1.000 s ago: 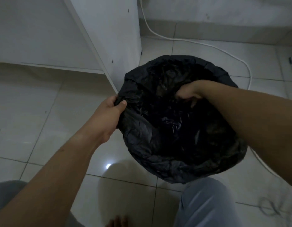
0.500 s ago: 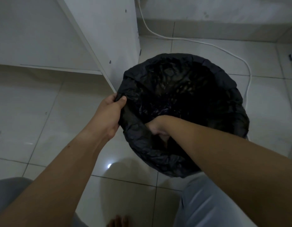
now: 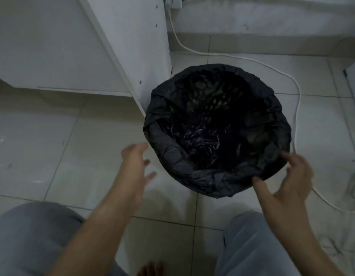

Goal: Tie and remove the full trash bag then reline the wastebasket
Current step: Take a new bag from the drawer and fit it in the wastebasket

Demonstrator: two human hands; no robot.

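A round wastebasket stands on the tiled floor, lined with a black trash bag (image 3: 204, 182) whose edge is folded down over the rim all around. Through the thin plastic the basket's perforated wall shows on the far inside. My left hand (image 3: 135, 162) hovers just left of the basket's near-left rim, fingers spread, touching nothing. My right hand (image 3: 290, 176) is at the near-right rim with fingers apart, fingertips at the folded bag edge; it holds nothing.
A white cabinet panel (image 3: 136, 46) stands close behind-left of the basket. A white cable (image 3: 296, 108) curves along the floor behind and to the right of it. My knees in grey trousers (image 3: 250, 246) are at the bottom.
My left hand let go of the bag's left edge and drew back. My right hand came out of the bag's inside and moved to the near-right rim. The view pulled back.
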